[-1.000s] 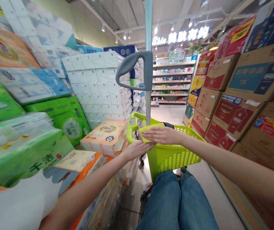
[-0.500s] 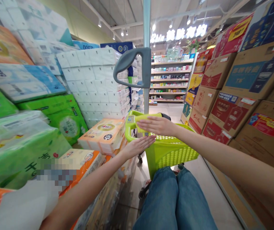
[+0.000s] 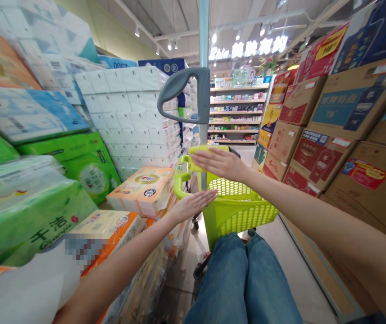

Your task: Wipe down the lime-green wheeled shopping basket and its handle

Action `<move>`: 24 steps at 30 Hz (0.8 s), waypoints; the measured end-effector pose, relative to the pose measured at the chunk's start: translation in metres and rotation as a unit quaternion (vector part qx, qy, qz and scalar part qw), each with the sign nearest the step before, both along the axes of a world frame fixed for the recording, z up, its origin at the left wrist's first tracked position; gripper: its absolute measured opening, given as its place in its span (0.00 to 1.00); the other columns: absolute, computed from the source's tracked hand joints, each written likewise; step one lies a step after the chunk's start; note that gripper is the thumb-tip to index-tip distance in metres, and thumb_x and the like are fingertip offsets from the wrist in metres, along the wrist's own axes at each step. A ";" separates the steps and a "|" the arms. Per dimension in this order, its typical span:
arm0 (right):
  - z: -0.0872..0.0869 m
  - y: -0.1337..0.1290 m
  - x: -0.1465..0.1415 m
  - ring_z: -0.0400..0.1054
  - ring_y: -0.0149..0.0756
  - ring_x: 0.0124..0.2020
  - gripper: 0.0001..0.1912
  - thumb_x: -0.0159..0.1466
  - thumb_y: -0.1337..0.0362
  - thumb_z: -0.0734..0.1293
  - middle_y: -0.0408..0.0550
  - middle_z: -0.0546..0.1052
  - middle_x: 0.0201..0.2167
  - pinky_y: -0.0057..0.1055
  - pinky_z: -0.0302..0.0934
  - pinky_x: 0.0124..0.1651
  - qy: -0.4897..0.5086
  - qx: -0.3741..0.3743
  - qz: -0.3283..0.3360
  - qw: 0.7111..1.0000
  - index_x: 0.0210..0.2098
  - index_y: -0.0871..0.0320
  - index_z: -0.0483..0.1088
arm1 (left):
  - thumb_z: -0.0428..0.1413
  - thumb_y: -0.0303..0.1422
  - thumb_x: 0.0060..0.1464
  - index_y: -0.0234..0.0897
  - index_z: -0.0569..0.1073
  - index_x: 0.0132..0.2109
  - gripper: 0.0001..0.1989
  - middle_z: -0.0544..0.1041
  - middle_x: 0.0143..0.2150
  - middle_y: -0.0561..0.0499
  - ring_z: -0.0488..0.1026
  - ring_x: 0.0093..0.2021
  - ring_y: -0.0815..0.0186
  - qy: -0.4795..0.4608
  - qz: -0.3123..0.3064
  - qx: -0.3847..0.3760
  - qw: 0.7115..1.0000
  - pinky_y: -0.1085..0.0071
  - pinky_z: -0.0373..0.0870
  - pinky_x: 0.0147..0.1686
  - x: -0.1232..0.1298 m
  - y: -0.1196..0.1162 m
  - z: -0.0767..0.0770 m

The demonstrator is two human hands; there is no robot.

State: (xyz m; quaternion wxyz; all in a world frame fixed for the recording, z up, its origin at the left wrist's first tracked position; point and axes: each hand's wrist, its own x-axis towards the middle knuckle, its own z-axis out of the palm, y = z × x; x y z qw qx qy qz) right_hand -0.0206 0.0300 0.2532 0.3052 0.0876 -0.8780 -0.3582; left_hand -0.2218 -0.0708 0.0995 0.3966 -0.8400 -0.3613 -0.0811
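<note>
My right hand (image 3: 218, 162) lies with straight fingers across a yellow-green piece (image 3: 202, 153) with a dark end, above the shopping basket cart. Its thumb is hidden, and the exact kind of that piece cannot be made out. My left hand (image 3: 194, 204) is stretched out flat with nothing in it, lower and closer to me, in front of the cart's near rim. The lime-green cart basket (image 3: 243, 218) has perforated sides. A tall pole with a grey loop handle (image 3: 202, 96) rises behind both hands.
Stacked tissue packs (image 3: 125, 112) fill the left side, with an orange pack (image 3: 142, 184) nearest the cart. Cardboard cartons (image 3: 334, 105) line the right. My jeans-clad legs (image 3: 243, 279) are just behind the cart. Stocked shelves (image 3: 236, 110) stand beyond, across the tiled floor.
My right hand has risen slightly together with the yellow-green piece. The left hand stays about where it was. The whole view has shifted a little to the left.
</note>
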 end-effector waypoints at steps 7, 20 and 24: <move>0.004 0.003 0.006 0.51 0.26 0.70 0.33 0.71 0.73 0.55 0.38 0.60 0.70 0.33 0.50 0.73 -0.066 0.019 0.003 0.998 0.72 0.51 0.43 | 0.42 0.16 0.56 0.42 0.45 0.73 0.41 0.50 0.75 0.54 0.46 0.73 0.73 0.012 0.002 0.013 1.000 0.73 0.54 0.70 0.000 0.000 0.001; -0.045 -0.005 0.004 0.51 0.24 0.70 0.29 0.73 0.71 0.53 0.39 0.60 0.69 0.31 0.48 0.73 -0.091 0.022 -0.002 0.996 0.71 0.53 0.47 | 0.39 0.17 0.59 0.37 0.52 0.72 0.34 0.54 0.74 0.53 0.47 0.73 0.71 0.082 0.066 -0.033 0.994 0.70 0.52 0.71 -0.001 0.001 0.000; -0.006 0.003 0.005 0.49 0.26 0.71 0.33 0.73 0.72 0.52 0.36 0.56 0.71 0.33 0.43 0.75 -0.029 -0.044 -0.007 0.999 0.73 0.46 0.37 | 0.42 0.19 0.60 0.36 0.54 0.71 0.33 0.49 0.75 0.53 0.42 0.73 0.71 0.109 0.064 0.045 0.991 0.72 0.48 0.72 0.001 -0.002 0.004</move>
